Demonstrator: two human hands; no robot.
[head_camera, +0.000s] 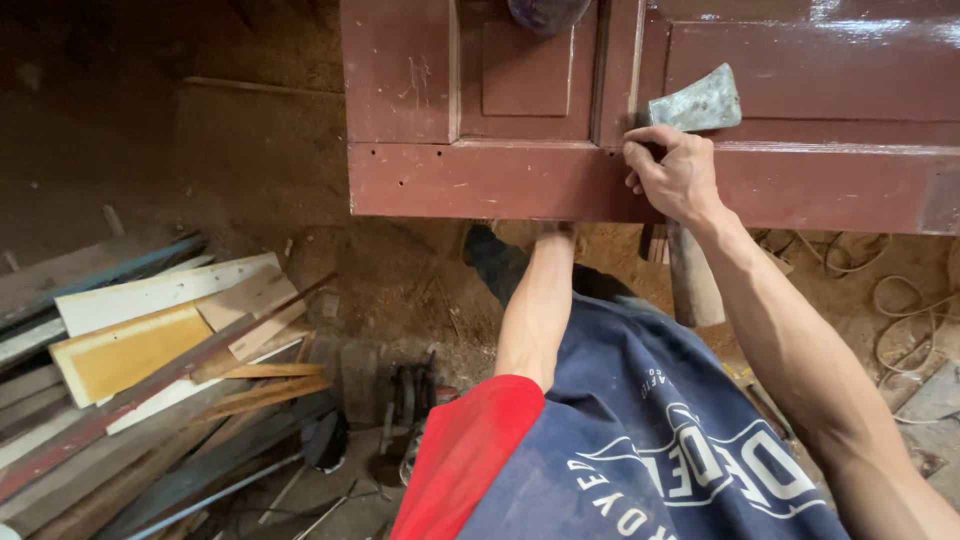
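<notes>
A dark red wooden panelled door (520, 180) lies flat across the top of the view. My right hand (672, 172) grips a hatchet just under its grey metal head (700, 100), which rests on the door's surface near the edge. The hatchet's wooden handle (692, 280) hangs down below the door's edge. My left arm (535, 300) reaches forward under the door's edge. The left hand itself is hidden beneath the door.
A pile of planks and boards (150, 350) lies on the dirt floor at the left. Scattered tools and scraps (400, 410) sit near my feet. Loose cord (900, 300) curls on the ground at the right.
</notes>
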